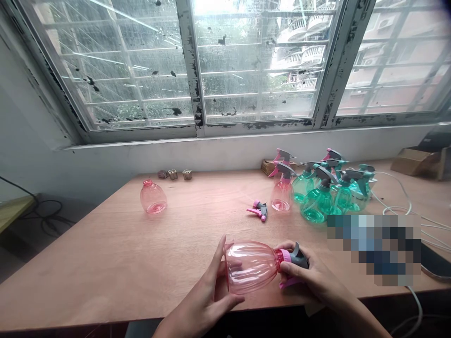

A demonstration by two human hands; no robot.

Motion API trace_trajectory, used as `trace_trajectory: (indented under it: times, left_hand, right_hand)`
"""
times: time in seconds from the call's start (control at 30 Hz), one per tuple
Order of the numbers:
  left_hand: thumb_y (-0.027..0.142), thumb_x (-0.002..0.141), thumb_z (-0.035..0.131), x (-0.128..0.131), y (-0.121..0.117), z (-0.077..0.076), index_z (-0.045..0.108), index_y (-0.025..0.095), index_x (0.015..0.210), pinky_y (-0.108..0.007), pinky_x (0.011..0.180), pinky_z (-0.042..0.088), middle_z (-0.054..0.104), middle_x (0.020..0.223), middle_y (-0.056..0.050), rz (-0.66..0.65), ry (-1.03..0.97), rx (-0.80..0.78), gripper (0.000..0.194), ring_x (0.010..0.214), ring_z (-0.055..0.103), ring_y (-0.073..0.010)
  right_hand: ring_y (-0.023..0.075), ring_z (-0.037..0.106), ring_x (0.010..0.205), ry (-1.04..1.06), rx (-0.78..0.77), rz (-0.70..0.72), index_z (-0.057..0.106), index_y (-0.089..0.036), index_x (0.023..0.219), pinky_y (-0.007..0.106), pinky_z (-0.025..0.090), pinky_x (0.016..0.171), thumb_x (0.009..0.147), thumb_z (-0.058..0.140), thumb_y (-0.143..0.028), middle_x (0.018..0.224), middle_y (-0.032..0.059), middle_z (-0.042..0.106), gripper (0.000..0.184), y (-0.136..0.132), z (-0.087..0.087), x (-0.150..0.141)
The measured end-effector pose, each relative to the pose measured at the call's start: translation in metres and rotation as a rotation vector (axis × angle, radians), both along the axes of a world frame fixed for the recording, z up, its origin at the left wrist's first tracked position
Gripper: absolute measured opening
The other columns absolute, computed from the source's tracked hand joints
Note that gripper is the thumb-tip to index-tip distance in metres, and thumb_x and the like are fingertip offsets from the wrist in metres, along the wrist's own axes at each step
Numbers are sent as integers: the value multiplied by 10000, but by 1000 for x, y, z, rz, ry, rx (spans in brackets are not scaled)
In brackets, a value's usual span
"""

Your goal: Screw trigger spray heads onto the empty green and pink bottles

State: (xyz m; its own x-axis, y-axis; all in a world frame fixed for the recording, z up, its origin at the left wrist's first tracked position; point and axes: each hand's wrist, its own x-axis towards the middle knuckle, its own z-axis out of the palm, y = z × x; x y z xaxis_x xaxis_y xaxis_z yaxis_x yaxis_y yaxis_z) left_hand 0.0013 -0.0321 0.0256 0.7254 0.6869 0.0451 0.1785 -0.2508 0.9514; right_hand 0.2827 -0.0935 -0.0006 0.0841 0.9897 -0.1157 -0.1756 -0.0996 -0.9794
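Note:
A clear pink spray bottle [252, 267] lies sideways in the air near the table's front edge, between my two hands. My left hand [211, 286] is wrapped around its base, fingers behind and thumb below. At the neck, my right hand [310, 272] grips the pink collar and grey-and-pink spray head [298, 258]. Whether the head is fully threaded on I cannot tell. Beyond them a loose pink-and-grey spray head [260, 211] rests on the table. Farther left stands a pink bottle [153, 197] with no spray head on it.
Several green spray bottles [317, 204] and a pink one [282, 195] with heads stand at the back right. White cables [403, 188] and a dark flat device [435, 263] lie to the right. Small box-shaped items [187, 174] sit at the back edge, below the window.

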Motion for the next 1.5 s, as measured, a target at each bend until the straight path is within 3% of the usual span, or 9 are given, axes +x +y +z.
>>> trace_trajectory:
  times: [0.1,0.37,0.57,0.73,0.87,1.03,1.27,1.4,1.5]
  left_hand:
    - [247,856,765,0,0,5,-110,342,1592,-512,1278,145,86,1708,-47,7,7,-29,1148,1555,121,-326]
    - [228,891,728,6,-1,15,118,309,1593,-474,1277,194,194,1688,-62,10,-29,-71,934,1554,141,-305]
    - [322,945,696,2,3,3,99,339,1595,-482,1263,231,314,1640,-88,20,-39,-77,882,1509,292,-304]
    - [344,971,648,0,5,-6,46,411,1594,-464,1255,253,164,1697,-7,-4,-92,-107,869,1511,288,-302]
    - [291,892,727,0,1,3,-26,300,1611,-411,1287,143,137,1701,-35,39,30,-80,1042,1549,162,-285]
    - [330,927,664,0,3,7,-18,207,1613,-385,1275,192,178,1690,-81,18,39,-160,976,1552,150,-272]
    - [336,855,770,1,6,0,173,252,1593,-406,1248,251,353,1613,-89,89,38,-178,953,1501,285,-299]
    - [271,865,754,2,5,-2,130,367,1594,-389,1237,272,270,1653,-22,64,-16,-145,965,1464,360,-276]
    - [226,882,717,3,6,-5,71,387,1598,-395,1229,280,431,1551,-29,41,-49,-131,978,1423,426,-259]
  right_hand:
    - [204,703,660,-2,0,-4,642,-178,1023,334,582,678,719,874,-480,723,1,714,488,0,1,-1]
    - [192,699,644,21,16,2,637,-182,1026,317,580,671,728,867,-477,724,-7,711,478,0,1,-2]
    - [193,702,646,29,19,6,639,-178,1023,326,582,675,732,870,-454,728,-2,715,463,0,1,-1]
    - [193,708,647,45,31,10,631,-176,1025,329,588,677,746,869,-433,723,-3,719,447,0,2,-1]
    - [186,710,646,41,24,18,627,-177,1024,311,584,669,752,867,-431,733,-9,718,442,-1,2,-1]
    - [193,703,664,43,-1,15,610,-185,1046,334,588,698,750,868,-436,740,-10,720,466,-1,0,0]
    - [188,669,685,20,54,5,575,-183,1117,347,570,732,795,830,-443,734,-4,723,486,2,-4,2]
    - [185,676,682,21,55,5,577,-180,1109,332,568,719,791,832,-446,739,0,727,486,3,-5,2]
    - [187,681,686,11,50,-3,584,-185,1108,332,576,711,782,839,-449,742,-4,725,491,2,-5,2]
